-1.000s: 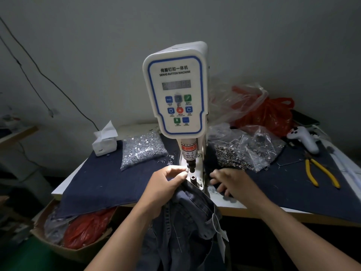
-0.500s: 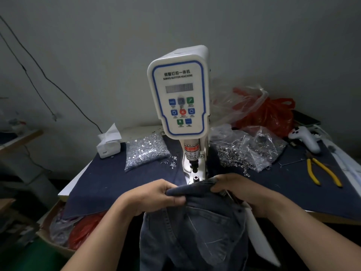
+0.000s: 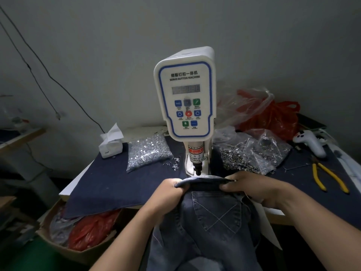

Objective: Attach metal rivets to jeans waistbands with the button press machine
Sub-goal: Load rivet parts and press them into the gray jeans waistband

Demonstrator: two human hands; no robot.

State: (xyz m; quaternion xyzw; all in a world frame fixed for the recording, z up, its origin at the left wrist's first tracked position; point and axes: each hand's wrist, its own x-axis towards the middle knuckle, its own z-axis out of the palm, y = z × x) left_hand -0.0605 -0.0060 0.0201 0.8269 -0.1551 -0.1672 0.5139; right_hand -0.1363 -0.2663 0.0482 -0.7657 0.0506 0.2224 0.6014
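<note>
Grip: left hand point(image 3: 172, 194) and right hand point(image 3: 254, 187) each pinch the waistband point(image 3: 205, 181) of the jeans point(image 3: 211, 222)
Waistband: stretched between them, just under the button machine point(image 3: 185, 100) head
Nearby: rivet bags point(image 3: 148, 153), yellow pliers point(image 3: 328, 177), tissue box point(image 3: 111, 145)
Surface: table point(image 3: 117, 182) covered in dark denim, grey wall behind

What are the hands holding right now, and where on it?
Both hold the jeans by the waistband: left hand grips its left end, right hand its right end.
</note>
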